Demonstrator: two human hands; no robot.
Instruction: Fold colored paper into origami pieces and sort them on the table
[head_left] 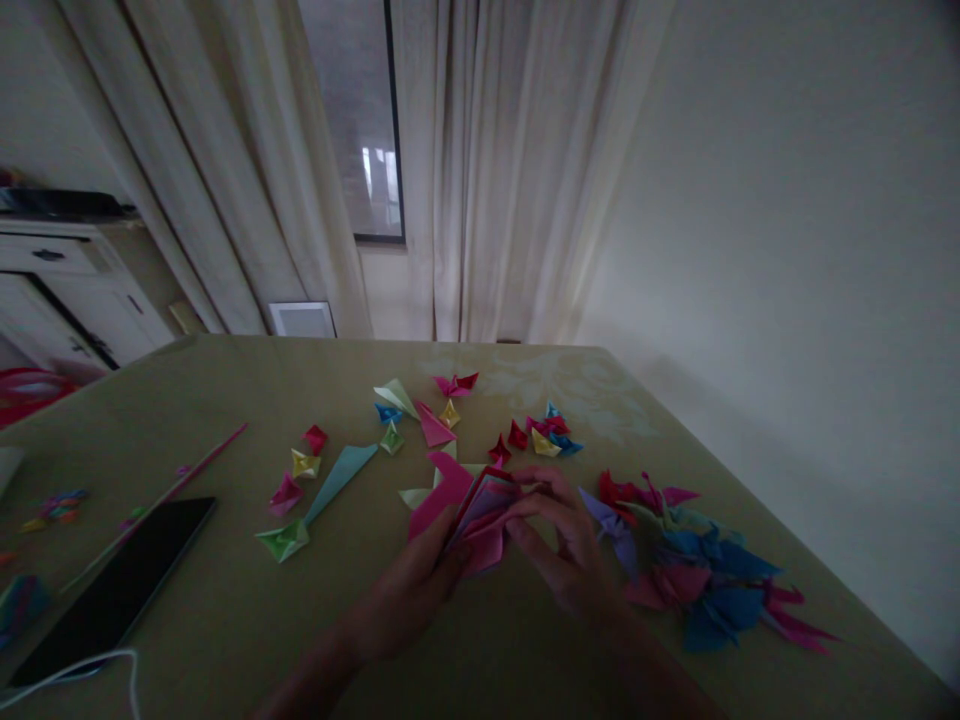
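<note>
Both hands hold a pink and purple folded origami paper piece (480, 525) above the table's near middle. My left hand (420, 570) grips its left side, thumb on top. At the right edge, the fingers of my right hand (559, 535) pinch the paper. Just behind lies a larger pink folded paper (442, 490) with pale green points beside it, partly hidden by the held piece. A heap of origami cranes (705, 560) in blue, pink, red and purple lies right of my right hand.
Small folded paper boats, such as a yellow one (306, 464) and a green one (283, 540), lie scattered across the table (225, 620). A black tablet (116, 590) with a white cable (82, 662) is at the left. A wall (810, 330) borders the right side.
</note>
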